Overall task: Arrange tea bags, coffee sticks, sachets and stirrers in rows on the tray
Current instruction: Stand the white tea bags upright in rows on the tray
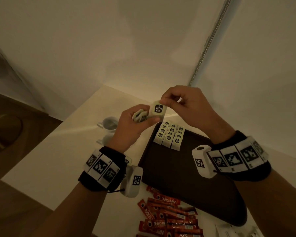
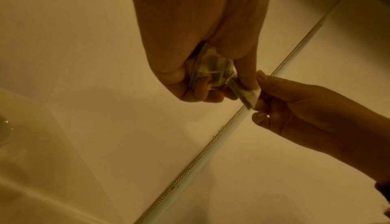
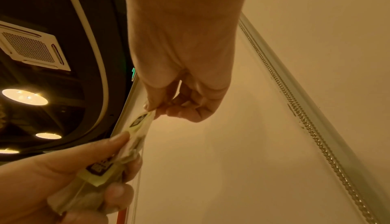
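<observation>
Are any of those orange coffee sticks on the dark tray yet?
No. The coffee sticks lie in a loose pile on the table, in front of the tray, which holds only rows of tea bags.

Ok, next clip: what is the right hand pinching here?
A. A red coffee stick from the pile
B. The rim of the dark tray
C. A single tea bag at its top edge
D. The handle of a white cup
C: the right hand pinches the top of one tea bag, drawn from the bundle of tea bags that the left hand holds.

Right hand [image 1: 186,106] pinches a tea bag [image 1: 158,109] from the left hand's [image 1: 135,124] bunch [image 1: 140,117] above the tray [image 1: 178,168].
</observation>
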The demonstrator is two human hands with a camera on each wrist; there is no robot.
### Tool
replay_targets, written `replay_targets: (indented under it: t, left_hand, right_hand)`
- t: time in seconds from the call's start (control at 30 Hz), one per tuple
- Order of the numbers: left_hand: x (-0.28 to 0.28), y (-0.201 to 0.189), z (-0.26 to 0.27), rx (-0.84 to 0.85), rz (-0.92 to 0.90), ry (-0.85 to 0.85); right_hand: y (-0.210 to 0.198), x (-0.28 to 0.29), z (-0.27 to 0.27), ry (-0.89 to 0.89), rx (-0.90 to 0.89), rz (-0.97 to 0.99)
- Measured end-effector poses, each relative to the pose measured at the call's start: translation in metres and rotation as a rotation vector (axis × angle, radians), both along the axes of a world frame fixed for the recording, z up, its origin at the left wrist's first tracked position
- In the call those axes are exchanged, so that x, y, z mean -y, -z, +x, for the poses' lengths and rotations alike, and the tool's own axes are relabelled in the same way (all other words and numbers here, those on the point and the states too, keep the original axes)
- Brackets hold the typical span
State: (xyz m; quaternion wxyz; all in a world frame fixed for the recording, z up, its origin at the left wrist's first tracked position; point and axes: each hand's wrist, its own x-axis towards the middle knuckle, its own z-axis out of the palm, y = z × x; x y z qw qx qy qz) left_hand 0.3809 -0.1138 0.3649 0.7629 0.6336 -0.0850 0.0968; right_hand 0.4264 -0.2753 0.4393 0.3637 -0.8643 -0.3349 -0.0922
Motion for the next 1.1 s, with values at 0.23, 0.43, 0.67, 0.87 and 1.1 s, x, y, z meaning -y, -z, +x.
replay_targets:
  t: [0.23,0.43,0.67,0.87,1.1]
  left_hand:
    - [0.005,0.008,0.002,-0.074,-0.041,-0.037]
    - [0.009,0.012,0.004,-0.071,-0.026,-0.052]
    - [0.007,0.011,0.003,-0.055,-0.015,-0.055]
    - [0.006,0.009,0.003,-0.057,-0.051,-0.045]
    - [0.013,0.012,0.003,-0.176,-0.262,0.137]
  right_hand:
    - [-0.015,-0.002,-0.012,0.013,-0.059,-0.022]
    - [-0.013,-0.005,-0.011,0.056,0.033,-0.268]
    - [-0.007,-0.006,0.0,0.048,-0.056,-0.259]
    - [-0.015,-0.007,-0.005,0.037,-0.02,-0.109]
    - [-0.019,-0.008,0.001,0.112,-0.104,-0.033]
